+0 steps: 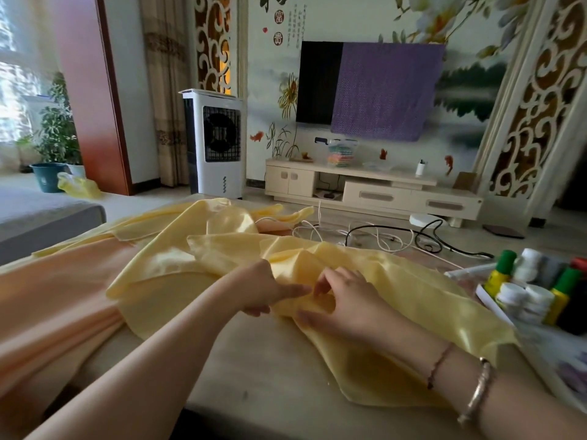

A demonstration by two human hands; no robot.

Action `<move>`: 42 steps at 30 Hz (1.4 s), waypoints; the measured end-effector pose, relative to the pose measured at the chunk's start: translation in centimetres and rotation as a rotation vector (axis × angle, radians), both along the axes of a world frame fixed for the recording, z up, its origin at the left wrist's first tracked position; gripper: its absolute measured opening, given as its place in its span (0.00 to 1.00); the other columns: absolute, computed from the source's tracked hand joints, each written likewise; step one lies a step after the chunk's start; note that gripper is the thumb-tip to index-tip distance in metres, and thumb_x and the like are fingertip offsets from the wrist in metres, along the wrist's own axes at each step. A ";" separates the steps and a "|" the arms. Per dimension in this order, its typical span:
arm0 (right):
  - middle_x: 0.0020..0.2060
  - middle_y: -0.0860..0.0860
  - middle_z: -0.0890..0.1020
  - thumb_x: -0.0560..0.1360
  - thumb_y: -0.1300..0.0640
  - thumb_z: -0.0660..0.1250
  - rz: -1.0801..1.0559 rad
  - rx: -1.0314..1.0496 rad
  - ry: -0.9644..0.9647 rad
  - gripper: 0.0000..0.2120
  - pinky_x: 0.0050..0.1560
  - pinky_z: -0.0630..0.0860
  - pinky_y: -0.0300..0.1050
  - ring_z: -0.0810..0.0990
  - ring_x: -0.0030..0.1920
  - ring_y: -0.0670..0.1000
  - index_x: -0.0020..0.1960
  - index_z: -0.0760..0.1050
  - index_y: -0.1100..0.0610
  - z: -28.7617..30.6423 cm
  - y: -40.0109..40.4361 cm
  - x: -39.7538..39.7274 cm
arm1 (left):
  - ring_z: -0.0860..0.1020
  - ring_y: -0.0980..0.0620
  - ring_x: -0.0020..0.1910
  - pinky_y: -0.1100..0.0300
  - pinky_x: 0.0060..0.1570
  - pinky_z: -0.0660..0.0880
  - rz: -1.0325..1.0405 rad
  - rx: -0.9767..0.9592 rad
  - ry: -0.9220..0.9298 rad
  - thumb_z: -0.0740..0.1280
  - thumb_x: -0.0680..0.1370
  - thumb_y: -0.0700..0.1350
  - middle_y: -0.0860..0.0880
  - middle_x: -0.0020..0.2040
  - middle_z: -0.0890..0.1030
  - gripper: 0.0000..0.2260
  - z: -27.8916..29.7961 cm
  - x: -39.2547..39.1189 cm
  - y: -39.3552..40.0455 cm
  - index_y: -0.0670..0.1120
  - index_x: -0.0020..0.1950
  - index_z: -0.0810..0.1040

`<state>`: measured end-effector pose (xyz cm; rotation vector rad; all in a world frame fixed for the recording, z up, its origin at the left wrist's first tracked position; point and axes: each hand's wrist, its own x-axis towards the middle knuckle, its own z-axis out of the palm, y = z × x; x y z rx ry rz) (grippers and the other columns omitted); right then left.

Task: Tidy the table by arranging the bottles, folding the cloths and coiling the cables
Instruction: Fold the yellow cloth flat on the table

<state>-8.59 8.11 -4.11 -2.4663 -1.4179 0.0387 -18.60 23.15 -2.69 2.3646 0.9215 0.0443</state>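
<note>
A shiny yellow cloth lies rumpled across the middle of the beige table. My left hand pinches a fold of it near the centre. Right beside it my right hand rests on the same fold, fingers curled into the fabric. A peach cloth drapes over the table's left side. White cables and a black cable lie tangled at the far edge. Several bottles, green-capped yellow ones and white ones, stand in a white tray at the right.
Beyond the table stand a white air cooler, a low TV cabinet and a wall TV half covered by a purple cloth. A grey sofa is at the left. A patterned item lies at the right edge.
</note>
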 end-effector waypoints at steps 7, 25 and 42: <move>0.48 0.48 0.77 0.76 0.55 0.65 0.099 0.222 -0.134 0.01 0.49 0.68 0.43 0.75 0.51 0.51 0.48 0.73 0.52 0.5 -1.4 -0.8 | 0.81 0.52 0.32 0.58 0.37 0.81 0.044 -0.065 -0.217 0.71 0.74 0.41 0.46 0.36 0.82 0.05 0.0 -0.1 -0.8 0.40 0.43 0.78; 0.33 0.49 0.77 0.80 0.58 0.62 -0.088 0.545 0.390 0.05 0.35 0.66 0.41 0.72 0.32 0.47 0.49 0.75 0.59 3.8 -3.6 1.4 | 0.82 0.46 0.49 0.55 0.44 0.80 -0.153 -0.752 -0.927 0.72 0.66 0.28 0.44 0.56 0.79 0.33 1.9 -3.4 1.4 0.50 0.66 0.71; 0.35 0.49 0.75 0.77 0.62 0.65 0.085 0.446 0.465 0.06 0.44 0.68 0.44 0.72 0.37 0.47 0.41 0.76 0.58 3.2 -3.9 0.3 | 0.75 0.58 0.48 0.69 0.38 0.75 -0.148 -0.106 -0.525 0.79 0.67 0.44 0.57 0.51 0.73 0.34 0.1 -4.0 2.9 0.57 0.67 0.65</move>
